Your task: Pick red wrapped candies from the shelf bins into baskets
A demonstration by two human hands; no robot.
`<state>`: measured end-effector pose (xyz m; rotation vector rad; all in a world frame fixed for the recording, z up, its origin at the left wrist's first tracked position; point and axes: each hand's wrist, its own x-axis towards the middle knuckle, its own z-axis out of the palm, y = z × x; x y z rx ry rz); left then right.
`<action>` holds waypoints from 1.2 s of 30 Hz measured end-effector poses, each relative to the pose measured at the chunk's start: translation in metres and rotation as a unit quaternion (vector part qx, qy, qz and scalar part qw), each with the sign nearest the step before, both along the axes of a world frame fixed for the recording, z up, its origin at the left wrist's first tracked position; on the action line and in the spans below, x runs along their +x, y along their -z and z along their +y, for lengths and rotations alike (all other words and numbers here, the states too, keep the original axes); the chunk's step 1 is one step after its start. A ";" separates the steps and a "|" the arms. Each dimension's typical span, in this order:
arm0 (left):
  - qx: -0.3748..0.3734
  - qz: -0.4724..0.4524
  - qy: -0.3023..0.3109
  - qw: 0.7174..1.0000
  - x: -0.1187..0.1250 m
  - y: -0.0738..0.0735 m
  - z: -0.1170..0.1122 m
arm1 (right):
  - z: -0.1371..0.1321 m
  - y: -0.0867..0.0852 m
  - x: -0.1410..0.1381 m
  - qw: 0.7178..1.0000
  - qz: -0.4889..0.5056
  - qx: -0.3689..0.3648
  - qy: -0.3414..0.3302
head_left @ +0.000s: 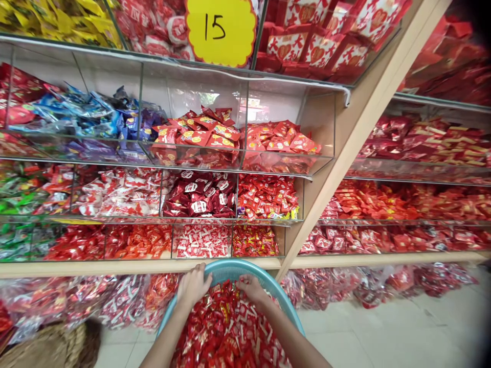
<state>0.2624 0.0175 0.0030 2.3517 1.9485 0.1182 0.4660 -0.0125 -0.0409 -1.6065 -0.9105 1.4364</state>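
Observation:
A teal plastic basket [230,268] sits low in front of me, heaped with red and white wrapped candies [226,332]. My left hand [193,285] rests at the far rim of the basket, fingers curled over the candies. My right hand [251,287] lies beside it on the pile, fingers bent down into the wrappers. Whether either hand holds candies I cannot make out. Just beyond the basket stands the bottom shelf bin of red and white candies [202,240].
Clear-fronted shelf bins hold red [268,197], dark red [199,197], blue [76,112] and green [19,199] packets. A yellow sign marked 15 [221,30] hangs above. A wooden upright [345,153] divides the shelves. Bagged candies [364,286] lie on the tiled floor; a woven basket [49,347] sits at left.

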 end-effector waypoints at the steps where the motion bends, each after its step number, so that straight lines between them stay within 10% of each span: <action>1: -0.002 -0.001 0.000 1.000 0.000 -0.001 0.000 | 0.001 0.000 0.000 1.000 -0.015 0.008 -0.013; 13: -0.001 -0.004 -0.004 1.000 0.000 -0.001 -0.001 | 0.012 0.008 0.000 0.984 -0.163 0.034 -0.054; 36: -0.005 0.000 -0.005 1.000 0.000 -0.002 -0.001 | 0.017 0.011 -0.010 0.992 -0.105 0.027 -0.062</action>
